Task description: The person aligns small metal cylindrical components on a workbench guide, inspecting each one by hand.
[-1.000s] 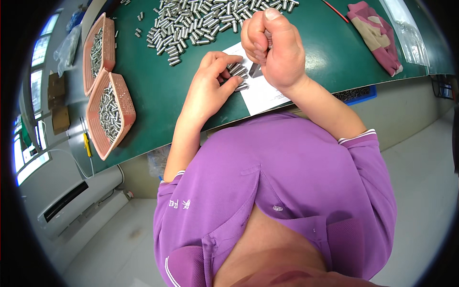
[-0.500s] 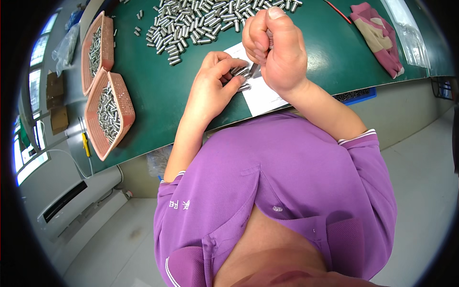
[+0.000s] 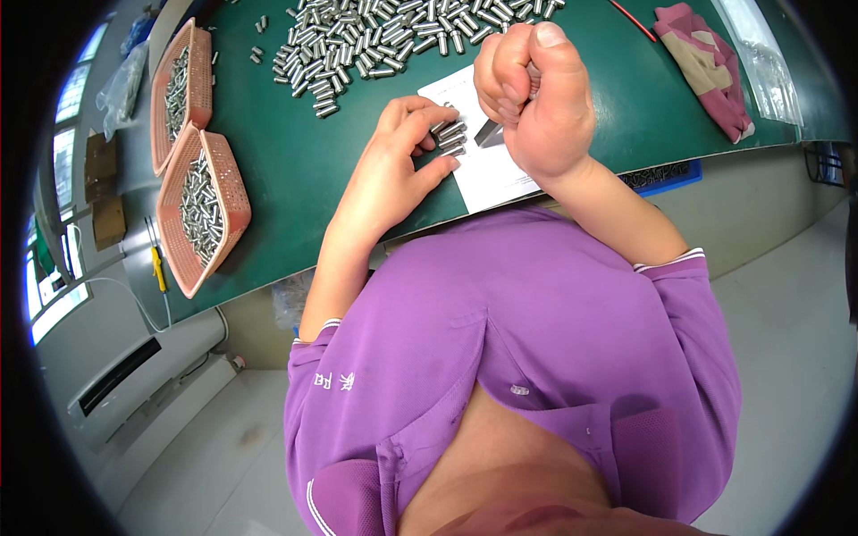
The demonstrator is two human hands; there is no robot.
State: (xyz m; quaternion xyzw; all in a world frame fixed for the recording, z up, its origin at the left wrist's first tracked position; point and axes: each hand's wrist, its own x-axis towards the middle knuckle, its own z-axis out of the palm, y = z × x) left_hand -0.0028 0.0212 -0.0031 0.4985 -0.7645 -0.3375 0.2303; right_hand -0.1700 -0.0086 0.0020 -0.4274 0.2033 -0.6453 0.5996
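At the white paper's edge (image 3: 490, 181), the half-open left hand (image 3: 391, 161) brackets metal pins (image 3: 453, 136), likely keeping them together. The right hand (image 3: 543, 105) clenches a metal strip (image 3: 489, 134).

Right hand (image 3: 541, 103): was clenched round a flat grey metal piece (image 3: 488, 135), whose end jutted out to the left. Left hand (image 3: 393, 165): lay left of that grip, thumb and forefinger apart, at a row of short metal pins (image 3: 452, 139). White sheet (image 3: 496, 179): lay below the grip. Large pin heap (image 3: 366, 40): spread beyond it, leftward. Near pink basket (image 3: 234, 174), pin-filled: stood well left. Pink-and-beige cloth (image 3: 704, 71): lay well right.
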